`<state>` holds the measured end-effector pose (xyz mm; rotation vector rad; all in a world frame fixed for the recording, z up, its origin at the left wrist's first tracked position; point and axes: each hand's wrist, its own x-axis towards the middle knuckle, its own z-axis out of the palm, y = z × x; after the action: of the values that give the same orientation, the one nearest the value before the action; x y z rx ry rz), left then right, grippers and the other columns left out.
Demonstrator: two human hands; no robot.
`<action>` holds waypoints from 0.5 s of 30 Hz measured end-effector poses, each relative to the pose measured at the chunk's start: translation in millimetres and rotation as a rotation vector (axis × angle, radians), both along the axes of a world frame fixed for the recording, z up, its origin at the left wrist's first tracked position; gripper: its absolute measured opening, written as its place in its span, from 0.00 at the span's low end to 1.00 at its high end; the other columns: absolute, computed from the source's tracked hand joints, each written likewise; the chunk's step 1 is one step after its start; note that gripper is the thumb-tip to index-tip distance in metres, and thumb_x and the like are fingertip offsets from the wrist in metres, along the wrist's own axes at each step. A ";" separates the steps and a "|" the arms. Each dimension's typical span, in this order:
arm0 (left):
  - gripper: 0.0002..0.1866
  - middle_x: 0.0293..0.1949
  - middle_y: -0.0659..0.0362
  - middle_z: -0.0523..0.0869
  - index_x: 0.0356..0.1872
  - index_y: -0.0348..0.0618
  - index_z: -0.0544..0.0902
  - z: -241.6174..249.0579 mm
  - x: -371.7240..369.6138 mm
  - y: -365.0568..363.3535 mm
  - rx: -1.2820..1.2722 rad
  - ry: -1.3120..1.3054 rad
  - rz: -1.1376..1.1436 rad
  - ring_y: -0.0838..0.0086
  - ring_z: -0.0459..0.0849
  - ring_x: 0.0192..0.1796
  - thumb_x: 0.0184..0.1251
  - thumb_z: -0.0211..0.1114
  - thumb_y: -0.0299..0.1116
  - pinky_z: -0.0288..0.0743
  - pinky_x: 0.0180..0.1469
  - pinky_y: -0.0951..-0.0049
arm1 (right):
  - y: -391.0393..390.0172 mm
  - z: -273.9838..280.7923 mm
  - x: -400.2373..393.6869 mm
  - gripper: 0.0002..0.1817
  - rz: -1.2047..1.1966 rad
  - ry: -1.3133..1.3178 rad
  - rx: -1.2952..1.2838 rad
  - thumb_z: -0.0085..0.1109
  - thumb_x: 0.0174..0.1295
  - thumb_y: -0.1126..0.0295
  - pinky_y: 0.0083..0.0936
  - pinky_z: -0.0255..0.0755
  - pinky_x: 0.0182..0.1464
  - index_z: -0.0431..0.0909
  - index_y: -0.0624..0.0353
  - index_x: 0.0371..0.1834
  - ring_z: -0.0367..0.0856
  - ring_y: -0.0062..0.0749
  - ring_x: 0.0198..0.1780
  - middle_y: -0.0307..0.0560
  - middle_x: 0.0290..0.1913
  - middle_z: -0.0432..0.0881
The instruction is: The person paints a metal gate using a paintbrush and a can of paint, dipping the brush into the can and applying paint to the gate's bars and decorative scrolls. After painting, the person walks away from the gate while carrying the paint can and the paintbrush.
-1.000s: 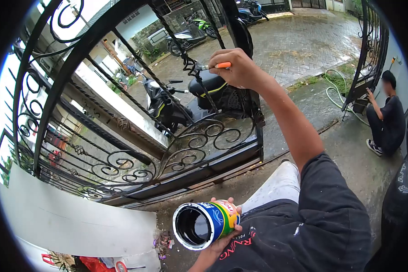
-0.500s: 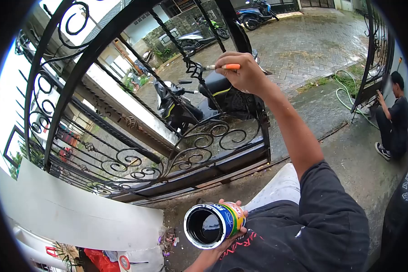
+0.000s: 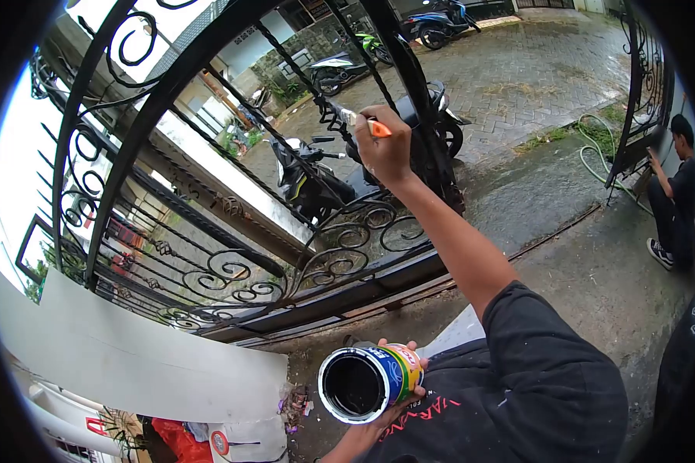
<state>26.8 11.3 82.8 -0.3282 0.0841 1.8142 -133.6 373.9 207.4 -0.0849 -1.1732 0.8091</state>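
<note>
My right hand (image 3: pixel 386 147) is closed around a paintbrush (image 3: pixel 378 129) with an orange handle. The brush's bristle end is right at the twisted basket-shaped part (image 3: pixel 331 116) of a bar in the black wrought-iron gate (image 3: pixel 232 231). Low in front of my body, my left hand (image 3: pixel 409 386) wraps around a paint can (image 3: pixel 398 373) from behind and below. Dark paint (image 3: pixel 355 386) shows inside the can, whose open mouth tilts toward the camera. Smears of paint mark its white rim.
Behind the gate stands a parked scooter (image 3: pixel 309 177), with more motorbikes (image 3: pixel 442 25) farther back. At the right a person (image 3: pixel 674 189) crouches by another gate panel (image 3: pixel 641 100). A green hose (image 3: pixel 594 147) lies on the ground. A white panel (image 3: pixel 154 347) stands at lower left.
My right hand has shifted left and slightly down, its wrist turned, with the brush still at the basket-shaped part. The view has tilted a little; the can stays in my left hand.
</note>
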 end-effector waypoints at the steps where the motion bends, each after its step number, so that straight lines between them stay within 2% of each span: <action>1: 0.24 0.74 0.49 0.64 0.68 0.71 0.74 0.8 1.1 0.0 -0.001 0.015 0.003 0.41 0.65 0.72 0.73 0.61 0.53 0.76 0.55 0.37 | -1.4 1.1 -4.4 0.04 -0.074 -0.006 0.067 0.61 0.62 0.75 0.38 0.75 0.36 0.78 0.65 0.33 0.82 0.50 0.32 0.54 0.31 0.81; 2: 0.24 0.74 0.49 0.64 0.68 0.71 0.74 3.5 2.9 0.4 0.000 0.030 0.008 0.41 0.65 0.72 0.73 0.61 0.53 0.76 0.55 0.37 | -2.6 1.1 -7.0 0.03 -0.146 -0.012 0.136 0.60 0.61 0.76 0.40 0.75 0.36 0.77 0.65 0.33 0.82 0.52 0.33 0.55 0.31 0.81; 3: 0.24 0.74 0.49 0.64 0.68 0.70 0.74 6.1 3.4 1.2 0.005 0.047 0.016 0.41 0.65 0.72 0.73 0.61 0.53 0.75 0.55 0.37 | -6.8 1.9 -3.3 0.02 -0.099 -0.051 0.087 0.58 0.60 0.77 0.43 0.74 0.37 0.76 0.65 0.33 0.80 0.55 0.33 0.56 0.31 0.80; 9: 0.25 0.73 0.49 0.66 0.69 0.70 0.74 4.5 5.1 0.3 0.056 0.086 0.034 0.41 0.66 0.71 0.73 0.60 0.54 0.74 0.57 0.37 | 6.3 11.2 -19.5 0.05 -0.091 -0.038 0.025 0.61 0.60 0.75 0.40 0.75 0.37 0.78 0.65 0.32 0.82 0.53 0.32 0.56 0.30 0.82; 10: 0.25 0.73 0.51 0.67 0.67 0.71 0.75 5.8 5.3 -1.1 0.009 0.099 0.026 0.44 0.66 0.71 0.71 0.62 0.54 0.74 0.55 0.39 | 9.6 12.4 -23.1 0.05 -0.079 -0.044 0.007 0.61 0.60 0.74 0.40 0.76 0.37 0.79 0.66 0.32 0.82 0.53 0.32 0.56 0.30 0.82; 13: 0.25 0.71 0.54 0.69 0.65 0.72 0.76 8.5 2.6 0.6 -0.074 0.129 0.006 0.48 0.67 0.69 0.67 0.67 0.53 0.74 0.51 0.43 | 22.4 13.9 -19.3 0.07 0.146 -0.265 -0.163 0.62 0.61 0.71 0.35 0.77 0.37 0.83 0.66 0.33 0.85 0.47 0.30 0.56 0.28 0.85; 14: 0.25 0.73 0.53 0.67 0.67 0.71 0.75 6.6 0.9 1.2 -0.034 0.105 0.013 0.46 0.66 0.70 0.69 0.64 0.53 0.74 0.53 0.40 | 27.5 17.1 -18.3 0.08 0.217 -0.331 -0.203 0.62 0.61 0.71 0.34 0.77 0.37 0.84 0.66 0.33 0.85 0.46 0.29 0.56 0.27 0.85; 15: 0.25 0.74 0.51 0.66 0.68 0.71 0.74 4.6 0.2 0.8 0.004 0.078 0.021 0.44 0.66 0.71 0.71 0.61 0.53 0.74 0.55 0.38 | 31.0 19.2 -21.0 0.09 0.185 -0.272 -0.226 0.63 0.62 0.69 0.32 0.77 0.36 0.85 0.65 0.33 0.85 0.40 0.27 0.54 0.25 0.84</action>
<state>26.9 12.1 87.4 -0.2560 0.1315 1.8478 -154.7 404.8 226.6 -0.2830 -1.3543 1.1177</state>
